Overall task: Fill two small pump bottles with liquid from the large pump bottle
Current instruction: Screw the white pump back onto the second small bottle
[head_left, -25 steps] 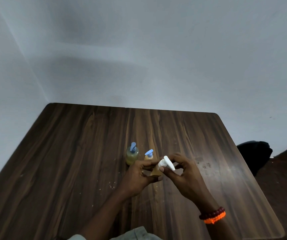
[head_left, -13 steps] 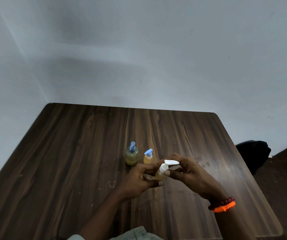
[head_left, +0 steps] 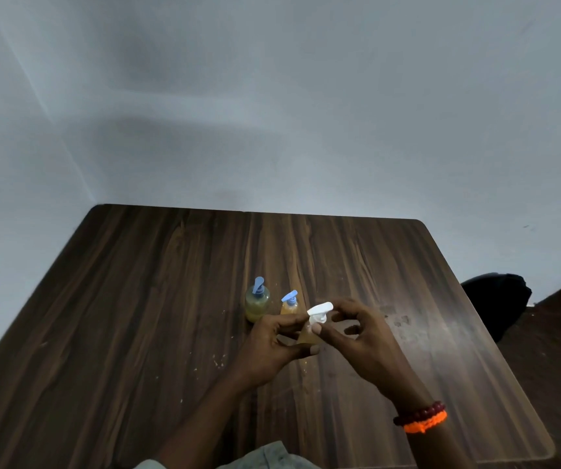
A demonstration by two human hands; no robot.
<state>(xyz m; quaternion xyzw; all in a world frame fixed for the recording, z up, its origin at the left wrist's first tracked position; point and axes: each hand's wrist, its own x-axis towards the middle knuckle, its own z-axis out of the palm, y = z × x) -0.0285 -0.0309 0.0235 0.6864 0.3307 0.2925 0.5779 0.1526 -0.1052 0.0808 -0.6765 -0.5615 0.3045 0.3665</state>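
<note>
My left hand (head_left: 272, 346) grips the small bottle (head_left: 307, 336); my right hand (head_left: 357, 333) pinches its white pump (head_left: 319, 311). Crooked threading could leak liquid onto the table (head_left: 136, 333).

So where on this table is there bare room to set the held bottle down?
Bare wood lies left of the green bottle to the table edge, behind both standing bottles to the wall, and right of the right hand. It is crowded around the orange bottle, left hand and held bottle.
</note>
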